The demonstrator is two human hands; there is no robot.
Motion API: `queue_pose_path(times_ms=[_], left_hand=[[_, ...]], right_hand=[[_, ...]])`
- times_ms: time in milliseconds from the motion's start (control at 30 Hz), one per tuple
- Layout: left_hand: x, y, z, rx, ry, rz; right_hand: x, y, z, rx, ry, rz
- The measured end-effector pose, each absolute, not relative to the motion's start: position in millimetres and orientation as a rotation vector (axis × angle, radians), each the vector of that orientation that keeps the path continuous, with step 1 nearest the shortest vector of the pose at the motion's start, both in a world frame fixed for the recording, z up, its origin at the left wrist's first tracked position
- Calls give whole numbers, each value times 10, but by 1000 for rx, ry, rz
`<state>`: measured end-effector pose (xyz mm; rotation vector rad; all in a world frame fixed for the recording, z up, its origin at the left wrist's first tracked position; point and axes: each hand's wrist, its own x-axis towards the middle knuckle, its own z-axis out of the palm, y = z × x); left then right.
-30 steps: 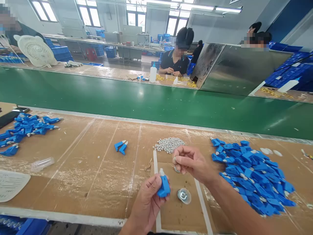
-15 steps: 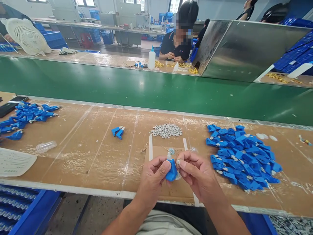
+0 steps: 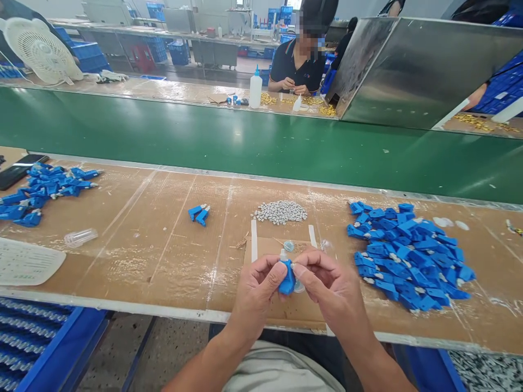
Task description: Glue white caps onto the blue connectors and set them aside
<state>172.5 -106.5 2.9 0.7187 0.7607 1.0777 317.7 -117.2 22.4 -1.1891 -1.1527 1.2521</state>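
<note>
Between thumb and fingers, my left hand (image 3: 261,280) grips a blue plastic part (image 3: 287,279) with a whitish tip pointing up. My right hand (image 3: 322,277) is pinched at the part's right side, its fingertips closed on a small pale piece that is mostly hidden. Just beyond my hands lies a heap of small grey pieces (image 3: 280,212). A small round clear dish (image 3: 288,246) sits in front of my fingers on a cardboard sheet with white tape strips (image 3: 254,239). To the left are a few blue parts (image 3: 199,214) with pale tips.
A large pile of blue parts (image 3: 412,256) covers the right of the table, and another pile (image 3: 49,188) lies far left. A clear plastic cup (image 3: 80,237) rests on its side. Beyond runs a green belt (image 3: 229,136), with a co-worker (image 3: 300,62) behind it.
My right fingertips have come in against the side of the blue part; before, the small pale piece showed slightly apart from it. The view has tilted down a little.
</note>
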Motion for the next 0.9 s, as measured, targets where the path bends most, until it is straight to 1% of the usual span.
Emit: queue_pose_path(times_ms=[167,467,900], left_hand=[[1707,-1039,-25,775,794,1094],[1626,-952,-19,840,731,1007],[1563,-928,-21,930,712,943]], right_hand=[[3172,-1135,222,-1228,-1184,1218],[3230,-1107,153,-1176,-952,1454],[3251,-1101,71,-1141,-941,1533]])
